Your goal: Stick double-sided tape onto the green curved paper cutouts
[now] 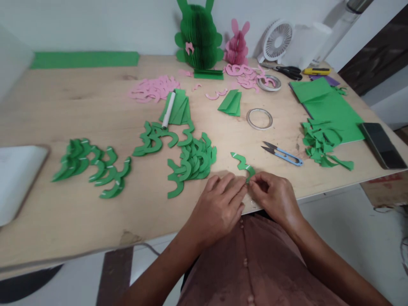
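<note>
A wavy green paper cutout (247, 166) with small white strips across it lies near the table's front edge. My right hand (276, 195) pinches its lower end between thumb and fingers. Beside it, my left hand (221, 204) rests on the tabletop with fingers stretched out, the fingertips touching or nearly touching the cutout's lower end. That end is mostly hidden by my fingers. To the left is a heap of similar green cutouts (194, 159). Blue-handled thread snips (283, 154) lie to the right of the cutout.
More cutouts with white strips (110, 172) lie at left. Further back are a white marker (168, 110), a tape roll (259, 119) and pink cutouts (156, 88). Green scraps (321, 142) and a phone (384, 145) lie right. A green paper rabbit (199, 38) and a fan (276, 40) stand behind.
</note>
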### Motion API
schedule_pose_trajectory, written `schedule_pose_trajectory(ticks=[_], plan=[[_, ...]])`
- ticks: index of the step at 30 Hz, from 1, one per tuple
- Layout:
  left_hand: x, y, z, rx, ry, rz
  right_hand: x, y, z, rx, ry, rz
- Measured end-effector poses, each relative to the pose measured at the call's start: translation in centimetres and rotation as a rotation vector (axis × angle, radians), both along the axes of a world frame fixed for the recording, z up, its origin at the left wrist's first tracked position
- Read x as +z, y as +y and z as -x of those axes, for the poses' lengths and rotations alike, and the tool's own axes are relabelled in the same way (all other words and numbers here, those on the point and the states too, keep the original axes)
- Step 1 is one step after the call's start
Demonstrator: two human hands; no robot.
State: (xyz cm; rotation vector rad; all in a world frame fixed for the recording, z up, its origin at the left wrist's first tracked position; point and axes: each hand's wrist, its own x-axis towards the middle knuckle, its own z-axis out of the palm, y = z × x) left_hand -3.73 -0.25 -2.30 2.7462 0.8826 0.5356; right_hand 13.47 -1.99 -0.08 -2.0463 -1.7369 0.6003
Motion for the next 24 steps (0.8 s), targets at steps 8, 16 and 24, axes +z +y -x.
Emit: schedule_pose_trajectory(ticks=[8, 16, 24], plan=[[0.11, 0.02, -0.05, 0.004, -0.015, -0.009, -0.04, -0.13, 0.0, 0.011, -0.017, -0.02], [0.06, 0.0, -0.07, 0.009, -0.02, -0.021, -0.14, -0.21, 0.01, 0.002, -0.017, -0.007], [0.08, 0.02, -0.05, 0.005, -0.014, -0.029, -0.09, -0.22, -0.03, 0.015, -0.007, -0.004]])
